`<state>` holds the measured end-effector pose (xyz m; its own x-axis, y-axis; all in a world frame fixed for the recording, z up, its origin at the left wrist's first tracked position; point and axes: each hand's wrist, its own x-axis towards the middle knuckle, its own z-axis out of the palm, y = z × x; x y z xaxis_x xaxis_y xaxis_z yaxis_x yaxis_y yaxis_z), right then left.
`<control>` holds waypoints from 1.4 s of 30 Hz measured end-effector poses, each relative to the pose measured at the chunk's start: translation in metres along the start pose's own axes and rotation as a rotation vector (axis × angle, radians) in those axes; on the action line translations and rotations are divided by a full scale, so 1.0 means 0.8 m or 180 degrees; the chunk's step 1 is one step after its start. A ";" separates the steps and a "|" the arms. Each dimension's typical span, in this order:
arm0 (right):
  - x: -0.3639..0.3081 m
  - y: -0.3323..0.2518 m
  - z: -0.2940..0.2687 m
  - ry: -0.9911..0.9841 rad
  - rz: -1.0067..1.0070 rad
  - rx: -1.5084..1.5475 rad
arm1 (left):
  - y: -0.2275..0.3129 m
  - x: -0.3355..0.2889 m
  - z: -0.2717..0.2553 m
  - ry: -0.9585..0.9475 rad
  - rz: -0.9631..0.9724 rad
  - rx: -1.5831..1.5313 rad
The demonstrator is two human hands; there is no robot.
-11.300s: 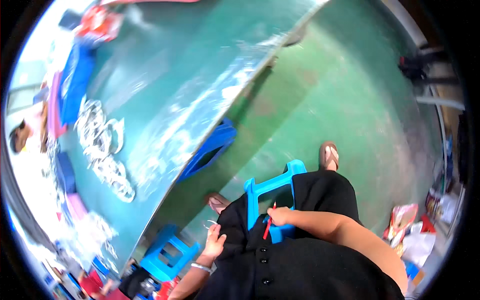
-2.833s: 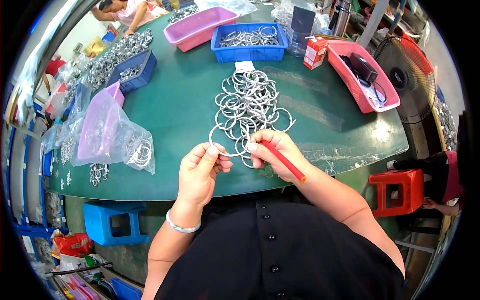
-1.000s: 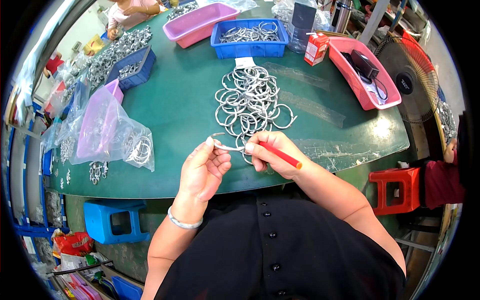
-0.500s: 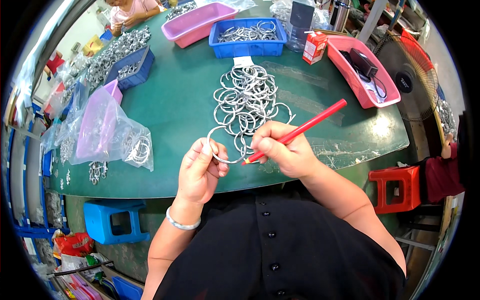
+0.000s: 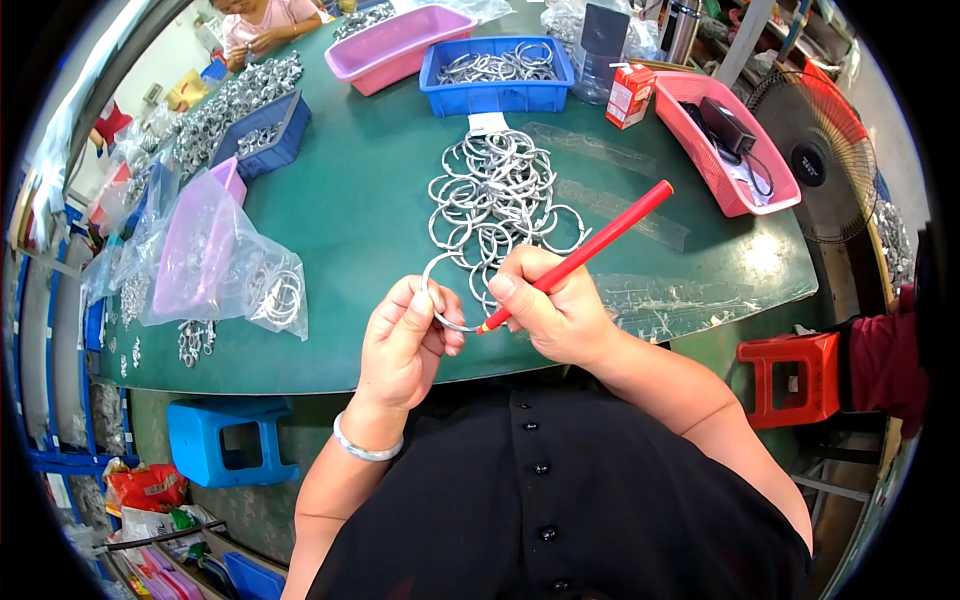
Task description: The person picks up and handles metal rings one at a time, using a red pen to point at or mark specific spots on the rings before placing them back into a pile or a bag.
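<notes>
Ring (image 5: 436, 290) apparently between left fingers (image 5: 432, 318)

Tabletop (image 5: 370, 200): dark green. Pencil (image 5: 590, 250): red. Ring (image 5: 445, 295) and heap of rings (image 5: 495, 195): silver metal. Trays: one pink-lilac (image 5: 390, 45), one blue (image 5: 497, 75) with silver rings, one coral pink (image 5: 735, 140) holding a black adapter. Small carton (image 5: 628, 97): red and white. Stools: blue (image 5: 228, 440), red (image 5: 790, 378). Bangle (image 5: 365, 448): silver. Garment (image 5: 560, 500): black, black buttons.
</notes>
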<state>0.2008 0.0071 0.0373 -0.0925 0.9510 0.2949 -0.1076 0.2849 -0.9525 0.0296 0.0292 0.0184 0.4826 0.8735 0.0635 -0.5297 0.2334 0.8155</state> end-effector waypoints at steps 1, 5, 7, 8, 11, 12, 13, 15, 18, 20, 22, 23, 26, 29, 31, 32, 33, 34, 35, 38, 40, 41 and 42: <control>0.000 0.000 0.001 -0.0015 -0.0024 -0.0004 | 0.000 0.000 0.000 -0.0015 0.0002 -0.0004; -0.002 -0.002 0.003 -0.0038 -0.0001 -0.0069 | -0.001 -0.003 -0.001 -0.0067 0.0001 0.0001; -0.001 0.001 0.002 -0.0038 0.0005 -0.0009 | 0.003 -0.001 -0.001 -0.0072 0.0034 -0.0010; 0.000 0.002 0.002 -0.0039 0.0019 0.0053 | 0.004 0.000 -0.001 -0.0072 0.0063 -0.0026; -0.001 0.005 0.002 -0.0073 -0.0187 -0.0037 | 0.004 -0.002 0.001 -0.0071 0.0099 0.0046; 0.000 0.003 0.000 -0.0080 -0.0192 -0.0035 | 0.004 -0.002 0.001 -0.0068 0.0106 0.0049; 0.001 -0.001 -0.003 -0.0139 -0.0065 -0.0032 | 0.004 -0.002 0.000 -0.0058 0.0127 0.0072; 0.001 -0.002 -0.005 -0.0192 0.0066 -0.0031 | 0.003 -0.002 0.001 -0.0049 0.0140 0.0093; 0.000 -0.002 -0.005 -0.0129 0.0206 0.0184 | 0.003 -0.003 0.004 -0.0046 0.0167 0.0145; 0.001 0.001 -0.005 -0.0171 0.0109 0.0129 | 0.004 -0.002 0.004 -0.0048 0.0151 0.0254; 0.001 0.003 -0.005 -0.0187 0.0034 0.0053 | 0.004 -0.002 0.005 -0.0061 0.0149 0.0287; 0.001 0.003 -0.004 -0.0206 -0.0042 -0.0024 | 0.003 -0.002 0.005 -0.0073 0.0150 0.0319; 0.001 0.002 -0.004 -0.0203 -0.0027 -0.0026 | 0.003 -0.002 0.005 -0.0079 0.0167 0.0345; -0.003 0.003 -0.002 -0.0128 0.0038 0.0007 | 0.000 -0.005 0.005 -0.0061 0.0152 0.0384; 0.000 0.005 -0.001 -0.0033 0.0026 0.0049 | 0.001 -0.003 0.008 -0.0039 0.0142 0.0417; 0.001 0.005 -0.001 0.0061 0.0016 0.0088 | 0.001 -0.002 0.009 -0.0016 0.0134 0.0446; 0.001 0.005 -0.001 0.0062 0.0016 0.0087 | 0.001 -0.002 0.008 -0.0018 0.0135 0.0445; 0.001 0.003 0.000 0.0102 0.0068 0.0183 | 0.002 -0.001 0.007 -0.0011 0.0124 0.0387; 0.001 0.002 0.000 0.0144 0.0121 0.0279 | 0.003 0.000 0.006 -0.0004 0.0113 0.0329; 0.001 -0.003 -0.002 0.0084 0.0215 0.0315 | 0.001 -0.001 0.005 0.0019 0.0067 0.0216; -0.001 -0.001 -0.003 0.0027 0.0194 0.0279 | 0.000 -0.001 0.005 0.0001 0.0046 0.0213; -0.002 0.000 -0.004 -0.0038 0.0172 0.0244 | -0.001 -0.001 0.005 -0.0014 0.0030 0.0209; -0.002 0.000 -0.005 -0.0040 0.0167 0.0244 | 0.000 0.000 0.004 -0.0015 0.0034 0.0211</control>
<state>0.2046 0.0061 0.0369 -0.1123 0.9627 0.2462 -0.1776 0.2243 -0.9582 0.0319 0.0274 0.0200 0.4806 0.8737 0.0751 -0.4875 0.1949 0.8511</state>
